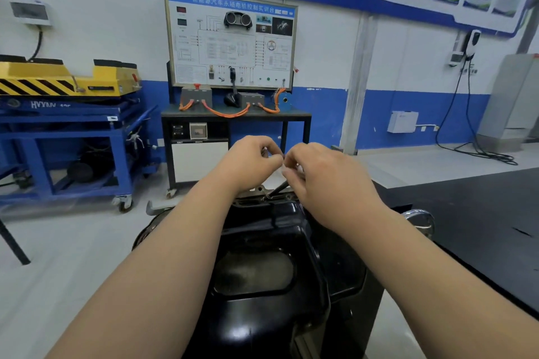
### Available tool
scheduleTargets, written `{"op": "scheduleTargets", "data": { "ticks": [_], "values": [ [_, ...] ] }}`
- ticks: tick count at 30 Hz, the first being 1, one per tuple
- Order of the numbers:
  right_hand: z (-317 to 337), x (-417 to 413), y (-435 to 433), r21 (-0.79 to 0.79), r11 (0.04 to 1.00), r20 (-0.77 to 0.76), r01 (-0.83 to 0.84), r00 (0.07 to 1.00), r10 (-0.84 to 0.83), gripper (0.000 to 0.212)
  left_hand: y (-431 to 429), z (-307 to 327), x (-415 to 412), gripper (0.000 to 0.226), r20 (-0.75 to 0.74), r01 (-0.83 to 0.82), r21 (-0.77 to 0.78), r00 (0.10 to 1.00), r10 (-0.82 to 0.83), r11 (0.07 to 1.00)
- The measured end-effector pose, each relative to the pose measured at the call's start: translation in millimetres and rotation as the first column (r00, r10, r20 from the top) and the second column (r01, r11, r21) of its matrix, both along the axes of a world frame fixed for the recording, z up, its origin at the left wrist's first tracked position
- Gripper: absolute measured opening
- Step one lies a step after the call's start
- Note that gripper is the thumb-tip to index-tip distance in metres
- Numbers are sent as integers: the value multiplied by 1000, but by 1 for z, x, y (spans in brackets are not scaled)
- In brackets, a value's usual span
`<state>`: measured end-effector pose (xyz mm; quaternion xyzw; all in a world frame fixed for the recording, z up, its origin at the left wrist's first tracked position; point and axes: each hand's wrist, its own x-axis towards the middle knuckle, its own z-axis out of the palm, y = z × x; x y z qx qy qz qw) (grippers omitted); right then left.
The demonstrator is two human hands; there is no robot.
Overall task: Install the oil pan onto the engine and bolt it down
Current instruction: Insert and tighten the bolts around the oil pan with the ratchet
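- Oil pan [262, 271], black and glossy, lies directly beneath both forearms, sump side up. It appears seated on the engine [255, 192], of which only a strip of grey metal shows just below the grips.
- Right grip [323, 175] is curled round the upper end of a thin dark tool [275, 191]. The tool's shaft slants down and away from it to the pan's far edge.
- Left grip [250, 163] has its fingers curled, with the tips meeting those of the right grip. Whether it pinches the tool's top or some small part cannot be told.
- Progress, as a judgement: placing the pan looks done, and the bolting step is in hand at the far edge.
- No bolts can be made out along the rim, so how many are in and how many remain is unclear. The near edge is out of sight.
- Right of the grips lies a dark flat surface [466, 213], and a chrome part [420, 221] shows beside the right forearm.
- Beyond the grips stands a black bench [233, 115] carrying a framed training board [230, 38] and orange cables [227, 114].
- Left of the grips is a blue lift cart [73, 137] with a yellow, hazard-striped platform [58, 79].
- Farther off are a pale grey floor [73, 242], a white wall with a blue band, and a grey cabinet [513, 96] far to the right.
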<state>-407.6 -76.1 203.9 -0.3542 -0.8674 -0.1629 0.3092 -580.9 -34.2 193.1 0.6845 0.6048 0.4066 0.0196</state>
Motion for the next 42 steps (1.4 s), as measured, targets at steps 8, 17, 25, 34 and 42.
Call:
{"op": "scheduleTargets", "data": {
  "ticks": [8, 17, 25, 34, 42],
  "values": [
    [3, 2, -1, -150, 988, -30, 32, 999, -37, 13, 2, 16, 3, 5, -66, -73, 25, 995, 75, 997],
    [2, -1, -2, -116, 990, 13, 84, 996, -83, 21, -55, -18, 27, 9, -87, 110, 60, 991, -104, 992],
    [19, -4, -6, -173, 985, 181, 27, 984, 5, 5, -45, -34, 20, 39, 11, 217, 154, 975, -222, 964],
    [31, -3, -6, -421, 906, 125, 50, 992, 3, 27, -33, -37, 33, 21, -396, -137, 153, 899, 188, 979],
    [61, 2, -26, 287, 941, 617, 177, 718, -323, 20, -33, -39, 34, 22, -435, -149, 211, 871, 229, 966]
  ]
}}
